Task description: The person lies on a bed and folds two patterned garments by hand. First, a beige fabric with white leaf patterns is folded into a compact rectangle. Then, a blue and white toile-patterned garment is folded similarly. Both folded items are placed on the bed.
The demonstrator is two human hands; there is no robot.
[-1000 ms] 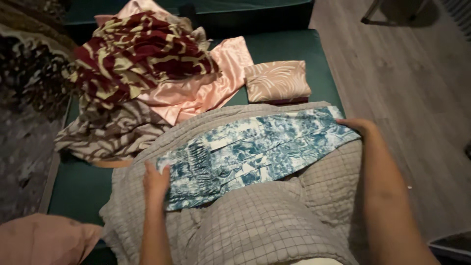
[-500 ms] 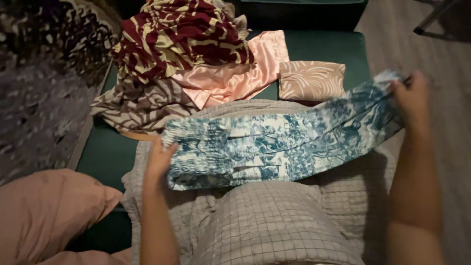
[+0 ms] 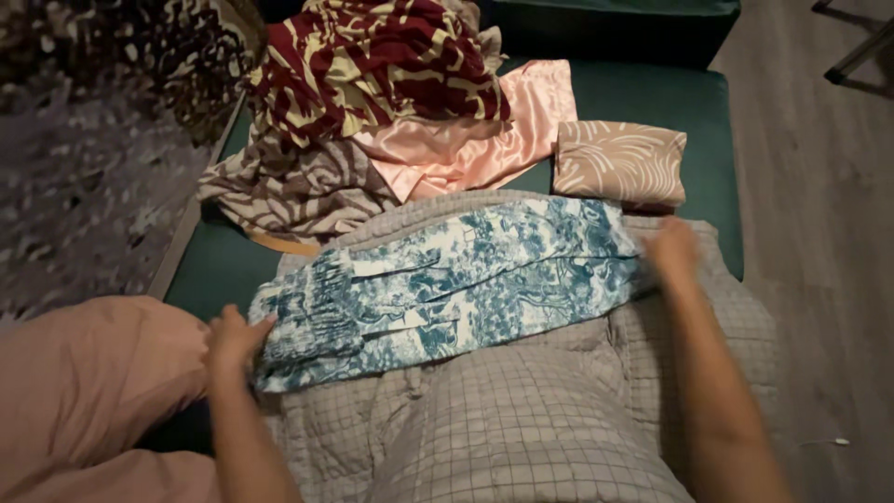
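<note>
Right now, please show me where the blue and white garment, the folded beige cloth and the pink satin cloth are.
blue and white garment (image 3: pixel 466 279), head view, middle of the printed fabric.
folded beige cloth (image 3: pixel 621 163), head view, centre of its top face.
pink satin cloth (image 3: pixel 484 140), head view, smooth middle part.

Two hands (image 3: pixel 237 337), one blue printed cloth (image 3: pixel 456 275), perhaps four other cloths (image 3: pixel 619 163).

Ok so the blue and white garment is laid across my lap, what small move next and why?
Probably smooth it flat. The blue and white garment lies across the grey checked blanket with creases showing, your left hand at its gathered end, your right hand at the other.
</note>
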